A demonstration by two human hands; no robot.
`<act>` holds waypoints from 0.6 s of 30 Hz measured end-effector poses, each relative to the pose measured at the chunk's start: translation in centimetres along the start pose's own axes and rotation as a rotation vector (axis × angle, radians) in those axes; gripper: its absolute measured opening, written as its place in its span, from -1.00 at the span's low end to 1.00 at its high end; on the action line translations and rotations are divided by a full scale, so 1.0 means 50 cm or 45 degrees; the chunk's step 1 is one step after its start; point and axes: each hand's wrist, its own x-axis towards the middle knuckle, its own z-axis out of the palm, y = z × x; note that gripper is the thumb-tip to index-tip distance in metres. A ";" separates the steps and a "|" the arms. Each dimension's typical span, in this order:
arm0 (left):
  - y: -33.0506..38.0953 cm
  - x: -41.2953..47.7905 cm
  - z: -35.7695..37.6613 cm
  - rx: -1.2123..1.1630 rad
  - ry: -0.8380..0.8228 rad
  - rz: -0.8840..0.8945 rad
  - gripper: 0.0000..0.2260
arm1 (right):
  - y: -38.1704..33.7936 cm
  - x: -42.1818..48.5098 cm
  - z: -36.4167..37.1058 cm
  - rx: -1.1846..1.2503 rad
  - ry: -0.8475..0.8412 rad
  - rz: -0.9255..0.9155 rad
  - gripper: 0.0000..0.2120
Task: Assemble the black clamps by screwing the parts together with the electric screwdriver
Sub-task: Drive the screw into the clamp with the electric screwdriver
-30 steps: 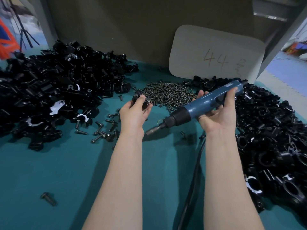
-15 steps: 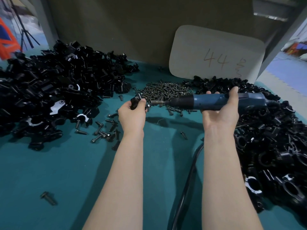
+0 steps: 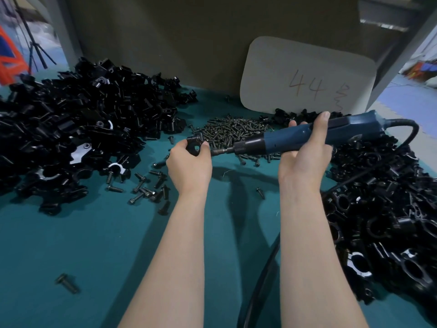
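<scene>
My left hand (image 3: 189,165) grips a small black clamp (image 3: 195,146) with a round hole, held above the teal table. My right hand (image 3: 305,159) holds the blue electric screwdriver (image 3: 307,138) almost level, its bit pointing left and meeting the clamp's right side. The screwdriver's black cable (image 3: 412,133) loops off its rear end to the right. A heap of small dark screws (image 3: 233,131) lies just behind the clamp.
A big pile of black clamp parts (image 3: 71,129) fills the left of the table, another pile (image 3: 383,209) the right. Loose bolts (image 3: 146,189) lie left of my left wrist; one bolt (image 3: 67,283) lies near the front. A white card marked 44 (image 3: 307,74) leans on the back wall.
The screwdriver swung from tip-down to nearly level, and its bit has come up to the clamp in my left hand. My left hand moved slightly up and away from me.
</scene>
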 end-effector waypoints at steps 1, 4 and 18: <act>0.000 -0.002 0.002 0.001 0.000 0.002 -0.89 | 0.000 -0.001 0.001 -0.001 -0.014 -0.011 -0.81; -0.002 -0.003 0.003 -0.057 0.004 -0.073 -0.83 | -0.001 -0.003 0.000 -0.007 -0.035 -0.010 -0.72; 0.002 0.000 0.002 -0.529 -0.083 -0.374 -0.82 | -0.008 -0.006 -0.003 0.052 -0.030 0.050 -0.52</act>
